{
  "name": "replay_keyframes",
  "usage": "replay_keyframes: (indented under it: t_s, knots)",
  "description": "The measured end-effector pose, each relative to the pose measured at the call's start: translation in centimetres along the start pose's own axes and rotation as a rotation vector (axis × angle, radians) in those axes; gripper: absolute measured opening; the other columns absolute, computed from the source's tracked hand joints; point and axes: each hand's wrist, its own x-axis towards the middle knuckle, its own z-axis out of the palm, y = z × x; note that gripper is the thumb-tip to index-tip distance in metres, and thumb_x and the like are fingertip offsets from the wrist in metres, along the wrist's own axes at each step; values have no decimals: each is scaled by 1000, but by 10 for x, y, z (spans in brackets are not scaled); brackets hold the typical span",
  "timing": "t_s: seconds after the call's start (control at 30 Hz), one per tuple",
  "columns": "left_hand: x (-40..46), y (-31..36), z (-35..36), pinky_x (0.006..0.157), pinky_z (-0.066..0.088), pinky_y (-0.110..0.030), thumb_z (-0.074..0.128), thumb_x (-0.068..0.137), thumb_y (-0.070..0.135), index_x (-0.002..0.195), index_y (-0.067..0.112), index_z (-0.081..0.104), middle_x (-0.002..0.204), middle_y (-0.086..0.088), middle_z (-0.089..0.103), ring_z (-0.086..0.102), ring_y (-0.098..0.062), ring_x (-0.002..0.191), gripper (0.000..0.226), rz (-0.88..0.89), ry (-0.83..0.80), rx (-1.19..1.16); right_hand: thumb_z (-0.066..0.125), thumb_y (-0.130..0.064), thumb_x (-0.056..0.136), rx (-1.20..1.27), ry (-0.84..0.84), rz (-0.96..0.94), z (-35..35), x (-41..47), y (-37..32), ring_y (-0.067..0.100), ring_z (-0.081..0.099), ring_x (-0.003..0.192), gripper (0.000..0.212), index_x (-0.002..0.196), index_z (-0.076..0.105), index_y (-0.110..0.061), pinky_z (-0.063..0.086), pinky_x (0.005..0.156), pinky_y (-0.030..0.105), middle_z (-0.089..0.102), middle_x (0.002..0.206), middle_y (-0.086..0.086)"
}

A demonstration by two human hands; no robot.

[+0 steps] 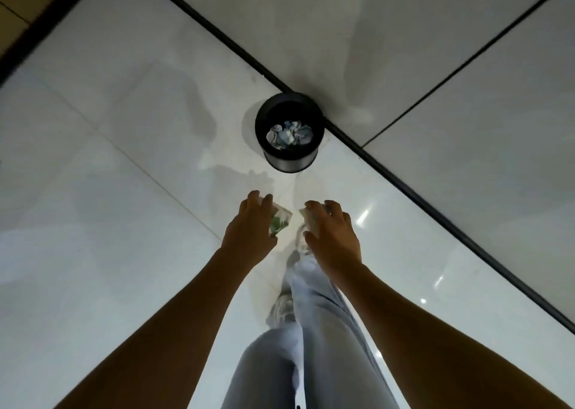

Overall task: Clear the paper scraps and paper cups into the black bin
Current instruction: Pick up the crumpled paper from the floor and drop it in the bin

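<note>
Gripping a green-printed paper cup [281, 220], the left hand [249, 231] is curling round it, rim tilting toward the black bin [289, 159]. The right hand [331, 236] is clutching pale paper [306, 217]. Crumpled scraps [289, 136] are lying inside the upright bin ahead.

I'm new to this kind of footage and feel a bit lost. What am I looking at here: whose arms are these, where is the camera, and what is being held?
There is no machine, only a person. The one camera sits on their head, looking forward and down. The left hand grips a paper cup with a green print. The right hand grips something pale, probably another cup or scrap; it is mostly hidden. Ahead, on the glossy tiled floor, stands the black bin, already holding crumpled paper. Below are the person's pale trousers.
</note>
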Motion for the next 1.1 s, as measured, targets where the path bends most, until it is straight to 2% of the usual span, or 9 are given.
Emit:
replay_keyframes:
  t_s: [0.17,0.33,0.43,0.63,0.7,0.8,0.93,1.03,1.1]
  knots:
    - [45,-9,-14,92,50,-32,72,82,27,142,11,29,143,-9,28,40,-23,128,76,-16,56,-29,66,-24,89,-22,7,-68,-14,57,-15,25,45,124,55,138,40,-28,51,91,37,39,142,3]
    - [72,-28,-18,91,49,-27,72,81,25,141,12,29,143,-8,29,40,-22,128,75,-11,18,-20,66,-22,89,-42,21,-66,-24,120,-26,30,43,126,59,142,39,-22,51,92,42,38,144,9]
    - [88,-45,-22,91,49,-27,72,81,28,142,12,28,143,-8,28,40,-22,128,77,-15,3,-11,62,-25,92,-49,28,-44,-26,167,-40,30,40,126,58,143,35,-26,50,92,42,32,146,8]
    - [129,-76,-39,86,50,-25,70,82,23,142,12,29,143,-8,28,39,-22,128,74,65,-43,46,62,-38,91,-18,-70,95,-15,233,-53,34,22,142,67,148,27,-34,42,105,48,12,160,4]
    - [142,-80,-49,84,49,-24,71,81,23,142,13,29,142,-9,28,39,-23,126,74,98,-53,63,61,-39,92,13,-101,147,-9,233,-50,36,25,140,65,148,28,-32,40,105,48,13,159,6]
    - [166,-74,-60,85,49,-27,71,81,21,143,16,28,145,-9,26,37,-24,129,76,184,-74,78,57,-37,94,86,-46,203,-4,219,-43,35,36,134,58,146,33,-28,44,100,46,21,156,8]
    - [208,-52,-64,95,46,-32,73,81,19,145,17,27,152,-12,22,32,-28,136,79,280,-54,105,53,-36,96,132,-37,349,3,190,-31,30,44,129,52,144,35,-28,48,98,44,23,155,5]
    - [242,-35,-63,112,34,-38,73,82,24,150,17,20,156,-16,16,20,-34,143,86,310,-88,185,51,-36,97,174,-36,397,5,174,-23,30,51,122,49,143,37,-27,50,96,44,24,154,4]
    - [255,-27,-63,114,27,-40,73,83,25,149,15,22,155,-18,18,20,-36,143,84,298,-115,274,51,-35,97,195,-17,408,4,166,-21,29,54,119,48,142,38,-26,50,96,43,25,154,4]
